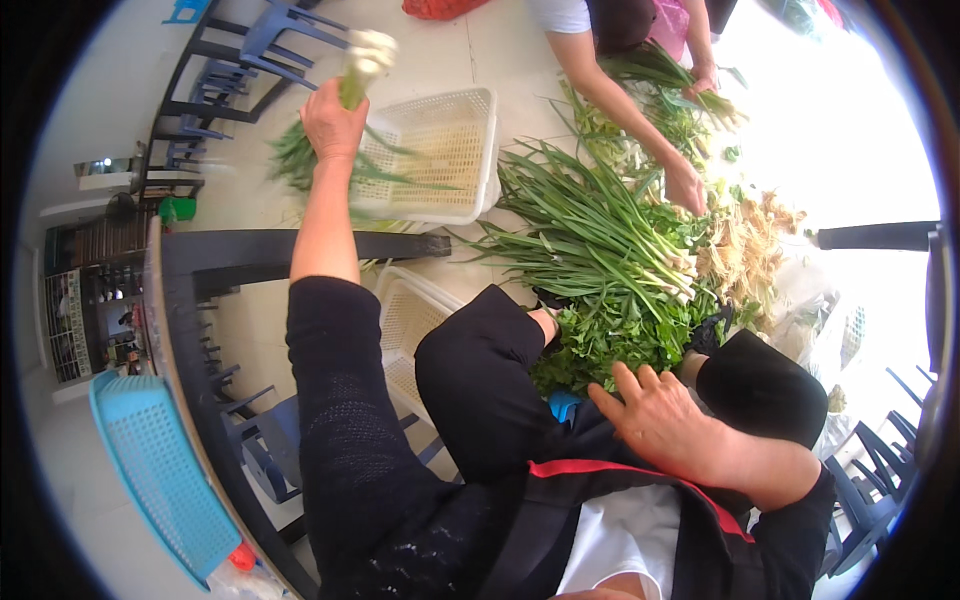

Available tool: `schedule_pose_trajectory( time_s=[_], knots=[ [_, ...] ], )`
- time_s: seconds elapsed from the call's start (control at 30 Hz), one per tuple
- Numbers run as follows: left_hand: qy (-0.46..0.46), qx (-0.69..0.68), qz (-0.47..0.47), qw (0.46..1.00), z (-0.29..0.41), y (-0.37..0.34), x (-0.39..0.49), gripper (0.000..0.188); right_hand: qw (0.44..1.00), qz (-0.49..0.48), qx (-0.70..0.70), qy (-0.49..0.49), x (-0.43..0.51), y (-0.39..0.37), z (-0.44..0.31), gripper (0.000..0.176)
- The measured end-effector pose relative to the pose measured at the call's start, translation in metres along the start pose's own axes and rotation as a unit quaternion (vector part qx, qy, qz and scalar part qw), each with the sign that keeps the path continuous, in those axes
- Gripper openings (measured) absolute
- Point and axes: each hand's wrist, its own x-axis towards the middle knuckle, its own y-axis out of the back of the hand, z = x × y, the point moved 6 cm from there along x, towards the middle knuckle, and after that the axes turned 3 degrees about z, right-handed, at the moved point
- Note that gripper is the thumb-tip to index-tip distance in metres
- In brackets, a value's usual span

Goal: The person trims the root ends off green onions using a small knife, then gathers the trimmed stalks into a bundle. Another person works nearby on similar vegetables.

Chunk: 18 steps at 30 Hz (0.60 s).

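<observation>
My left hand (334, 124) is raised at the upper left, closed around a bunch of green onions (367, 58). The white ends point up and look blurred; the green leaves hang below the fist, beside a white perforated plastic basket (486, 150). Over my lap, my right hand (660, 420) holds nothing, its fingers apart. Just beyond it, leafy green herbs (622, 341) lie between my feet. A heap of long green onions (577, 217) rests on the floor past the herbs, white ends towards the right.
Another person's hand (684, 184) reaches to the heap; their other hand (703, 79) holds green onions. Dry roots and trimmings (746, 244) lie to the right. A second white basket (409, 330) stands by my knee. A dark table leg (375, 245) and blue basket (161, 457) are on the left.
</observation>
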Motion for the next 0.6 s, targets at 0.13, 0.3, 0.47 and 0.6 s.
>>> schedule_pose_trajectory(
  time_s=[0.13,0.3,0.47,0.6],
  knots=[
    [-0.290,0.108,-0.195,0.931,-0.008,-0.077,-0.082,0.031,0.995,-0.082,-0.050,-0.021,0.008,-0.009,0.009,0.028],
    [-0.145,0.053,-0.510,0.846,-0.003,-0.153,-0.209,0.054,0.998,-0.034,-0.055,-0.012,0.018,-0.001,0.011,0.026],
    [0.043,0.032,-0.652,0.756,-0.003,-0.180,-0.219,0.087,0.994,-0.101,-0.027,-0.032,0.019,-0.001,0.009,0.026],
    [-0.005,0.177,-0.489,0.854,0.041,-0.161,-0.148,0.072,0.993,-0.091,-0.072,-0.016,0.013,0.007,0.006,0.034]
  ],
)
